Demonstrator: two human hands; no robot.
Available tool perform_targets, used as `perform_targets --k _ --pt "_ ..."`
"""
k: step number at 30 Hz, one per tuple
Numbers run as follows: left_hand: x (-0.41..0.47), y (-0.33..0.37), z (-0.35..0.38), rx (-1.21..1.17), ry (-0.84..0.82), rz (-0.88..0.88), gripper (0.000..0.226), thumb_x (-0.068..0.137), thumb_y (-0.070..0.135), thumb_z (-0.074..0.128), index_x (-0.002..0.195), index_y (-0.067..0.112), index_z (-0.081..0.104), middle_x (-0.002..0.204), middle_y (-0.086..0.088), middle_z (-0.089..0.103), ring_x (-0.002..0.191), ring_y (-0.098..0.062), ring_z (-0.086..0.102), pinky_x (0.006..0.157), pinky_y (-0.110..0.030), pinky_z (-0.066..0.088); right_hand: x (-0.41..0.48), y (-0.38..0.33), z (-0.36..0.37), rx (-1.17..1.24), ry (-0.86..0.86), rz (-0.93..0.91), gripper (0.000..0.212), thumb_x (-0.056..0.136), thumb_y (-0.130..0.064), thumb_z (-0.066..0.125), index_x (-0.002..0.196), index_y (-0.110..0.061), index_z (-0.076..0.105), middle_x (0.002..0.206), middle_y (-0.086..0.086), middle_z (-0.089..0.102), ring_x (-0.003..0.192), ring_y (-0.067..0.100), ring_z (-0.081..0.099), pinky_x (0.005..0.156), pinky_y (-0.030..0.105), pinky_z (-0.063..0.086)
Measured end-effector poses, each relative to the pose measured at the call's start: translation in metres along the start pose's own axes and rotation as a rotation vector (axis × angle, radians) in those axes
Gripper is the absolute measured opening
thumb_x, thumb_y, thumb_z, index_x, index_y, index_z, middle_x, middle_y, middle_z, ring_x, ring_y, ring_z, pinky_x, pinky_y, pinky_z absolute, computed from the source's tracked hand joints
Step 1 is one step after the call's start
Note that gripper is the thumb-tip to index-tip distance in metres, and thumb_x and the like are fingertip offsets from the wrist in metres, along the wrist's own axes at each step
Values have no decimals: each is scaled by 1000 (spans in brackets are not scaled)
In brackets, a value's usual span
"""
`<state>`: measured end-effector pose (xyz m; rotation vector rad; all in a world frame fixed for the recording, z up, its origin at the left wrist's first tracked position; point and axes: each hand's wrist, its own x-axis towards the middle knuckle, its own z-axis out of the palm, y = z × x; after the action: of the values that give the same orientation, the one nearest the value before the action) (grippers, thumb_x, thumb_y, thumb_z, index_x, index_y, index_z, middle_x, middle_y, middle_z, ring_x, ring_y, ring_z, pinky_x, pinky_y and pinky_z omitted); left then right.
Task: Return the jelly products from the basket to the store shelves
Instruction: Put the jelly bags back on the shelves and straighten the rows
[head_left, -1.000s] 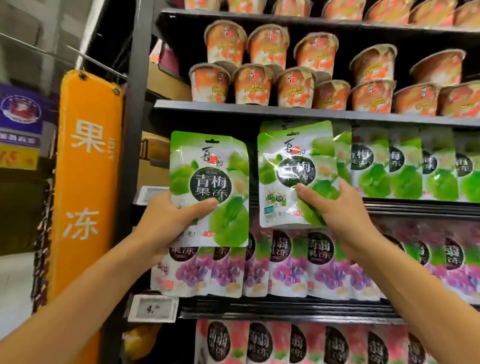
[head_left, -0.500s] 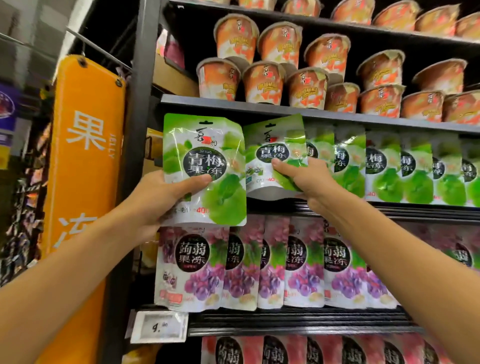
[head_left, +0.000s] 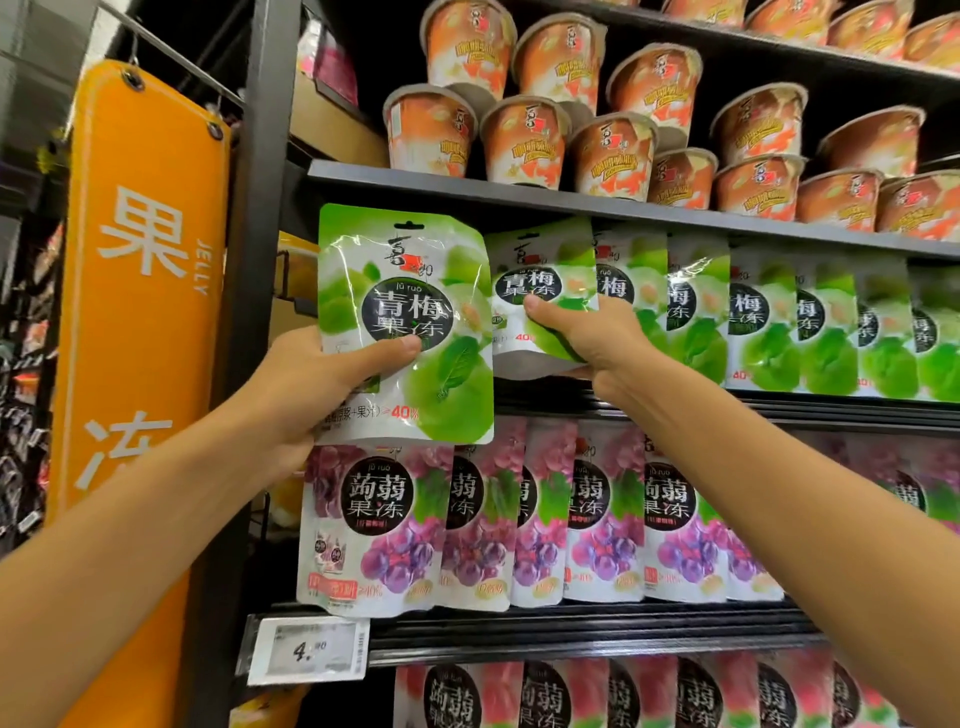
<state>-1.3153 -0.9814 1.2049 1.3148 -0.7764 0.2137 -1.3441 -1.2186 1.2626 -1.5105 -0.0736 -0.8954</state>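
Fingers (head_left: 550, 307) on the right hand (head_left: 597, 340) pinch one green jelly pouch (head_left: 540, 270) upright at the left end of the green row (head_left: 769, 322), left hand (head_left: 311, 384) grips a second pouch (head_left: 405, 291) just left of it, not shelved yet.

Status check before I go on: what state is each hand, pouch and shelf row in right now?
left hand: grips left-hand pouch.
left-hand pouch: upright in front of the shelf, not yet placed.
right hand: grips right-hand pouch.
right-hand pouch: tilted, at the left end of the green row.
green pouch row: upright on shelf.
grape pouch row: upright, one shelf below.
orange cups: stacked in two layers, shelf above.
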Motion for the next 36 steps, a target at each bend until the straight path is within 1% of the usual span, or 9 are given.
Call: perform_targets --k 3,6,10,17,19,22,25,29,36 --pt "0 0 3 -14 0 1 45 60 29 83 102 14 73 92 -9 78 79 -25 76 56 -30 59 7 -4 2 30 29 -48 44 71 -17 87 106 -10 60 107 13 72 85 24 72 77 46 61" --pt "0 1 7 7 4 3 51 56 34 84 102 15 73 93 -7 78 81 -25 76 62 -31 59 11 0 6 -72 67 -85 82 71 -22 88 140 -11 44 130 12 60 113 30 62 96 48 53" --pt "-2 1 11 7 11 7 50 56 35 84 101 17 73 94 -5 78 82 -23 76 62 -30 60 4 11 10 -312 107 -177 103 72 -36 85 153 -17 25 155 6 34 138 30 39 105 52 44" --pt "-10 -2 10 0 10 -6 40 60 30 83 97 16 74 91 -7 78 78 -24 76 55 -29 58 0 -5 -20 -496 13 -193 76 76 -30 82 138 -3 48 117 9 64 93 25 68 80 28 59" --pt "-11 -2 8 -10 19 -2 40 60 29 82 97 16 74 92 -7 78 78 -24 76 55 -29 58 0 -10 -31 -581 22 -226 55 78 -26 81 120 2 60 116 16 65 84 24 69 70 31 61" --pt "-10 -3 5 -13 41 6 42 60 30 82 99 16 73 92 -6 78 80 -24 76 57 -30 59 -2 -16 -42 -684 17 -237 34 76 -24 83 101 -7 68 102 8 65 68 17 62 49 23 46" --pt "-10 -4 6 -21 56 0 44 59 31 82 100 17 73 92 -6 78 81 -23 76 60 -30 59 -2 -17 -42 -695 35 -233 31 72 -22 87 96 -18 68 94 5 70 57 17 64 53 28 52" --pt "-13 -3 10 -49 58 -8 41 59 28 81 97 15 72 88 -6 78 73 -21 76 53 -27 57 -2 -10 -28 -730 77 -243 28 73 -27 86 88 -30 62 94 8 72 67 25 72 81 46 58" --pt "-15 -2 14 -37 43 9 40 59 29 81 96 16 73 89 -5 78 75 -20 76 55 -25 57 -2 -1 -20 -796 118 -283 25 76 -35 83 89 -35 61 119 5 68 68 25 72 80 44 58"
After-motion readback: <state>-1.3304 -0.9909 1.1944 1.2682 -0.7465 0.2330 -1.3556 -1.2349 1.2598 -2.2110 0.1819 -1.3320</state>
